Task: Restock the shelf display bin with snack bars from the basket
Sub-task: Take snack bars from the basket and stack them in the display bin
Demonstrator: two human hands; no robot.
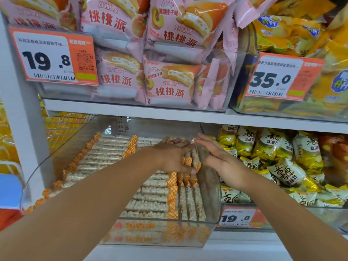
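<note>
Currently the clear plastic display bin (211, 187) on the lower shelf is largely filled with puffed-rice snack bars (150, 196), laid in flat rows, and a few more stand on edge along its right wall. The left hand (170, 156) is laid palm-down over these upright bars, fingers straight and close together, the thumb tucked against the orange-checked wrapper ends. The right hand (221, 160) is held just outside the bin's right wall, fingers extended and together, their tips near those of the left; whether the wall is touched cannot be told. The basket is not seen.

The step appears to be the settling of freshly added bars. It would best be done by light, even pressure from above, so that the brittle puffed grain is not crushed, while the thin wall is steadied from outside against bowing.

The wrappers are seen to be glossy transparent film with crimped orange-and-white checked ends; the bars themselves are long, flat and pebbly. The bin is rigid, curved at its corners, and slightly cloudy.
</note>
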